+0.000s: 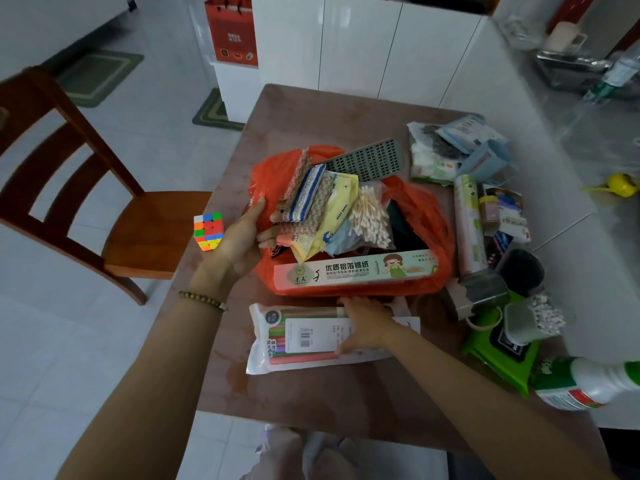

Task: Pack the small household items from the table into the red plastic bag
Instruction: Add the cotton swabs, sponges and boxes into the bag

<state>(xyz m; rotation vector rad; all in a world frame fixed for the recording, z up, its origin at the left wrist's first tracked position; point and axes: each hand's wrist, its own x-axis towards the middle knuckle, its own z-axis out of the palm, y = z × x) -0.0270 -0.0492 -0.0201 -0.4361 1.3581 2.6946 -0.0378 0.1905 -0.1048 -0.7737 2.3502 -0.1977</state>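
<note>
**A:** where's the red plastic bag (420, 216) sat?

**B:** mid table (311, 119), mouth open, already stuffed: a long foil box (356, 270) along the near edge, a cotton swab pack (369, 216), a baby wipes pack (341, 209), a grey perforated tray (367, 159) poking out the back.

**A:** hands?

**B:** the bag's left rim is gripped by the left hand (242, 233), fingers curled inside. The right hand (363, 323) is laid on a pack of coloured sticks (298, 337) just in front of the bag, fingers wrapped over its edge. 1 puzzle cube (207, 231) is left at the table's left edge.
</note>
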